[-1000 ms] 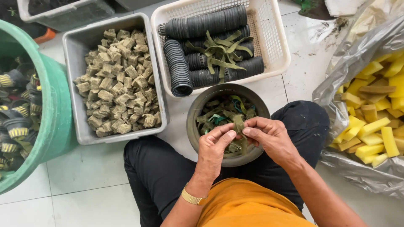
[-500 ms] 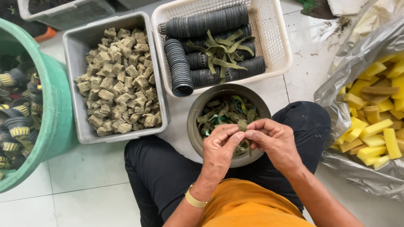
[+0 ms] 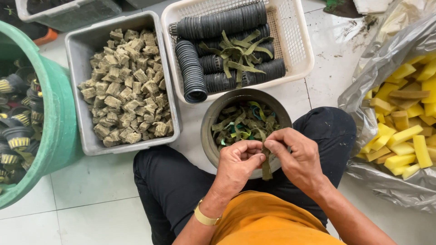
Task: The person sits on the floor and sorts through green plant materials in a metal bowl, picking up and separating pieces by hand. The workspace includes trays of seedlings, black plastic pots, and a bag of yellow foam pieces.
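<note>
The left hand (image 3: 240, 159) and right hand (image 3: 295, 156) meet over the near rim of a round grey bowl (image 3: 210, 119) of green strips, fingers closed together on one olive strip (image 3: 266, 169) that hangs down between them; behind the bowl stands a white basket (image 3: 297, 43) of black ribbed pots; left of it, a grey tub (image 3: 76, 90) of brownish cubes; yellow sponge pieces (image 3: 404, 136) lie to the right.

A floor of pale, glossy square tiles (image 3: 86, 181) with thin dark grout lines carries everything. Even daylight falls on it, with soft shadows only. Near the floor's upper right corner, crumbs of dark soil (image 3: 338, 47) speckle a tile. No walls, windows or furniture show.
</note>
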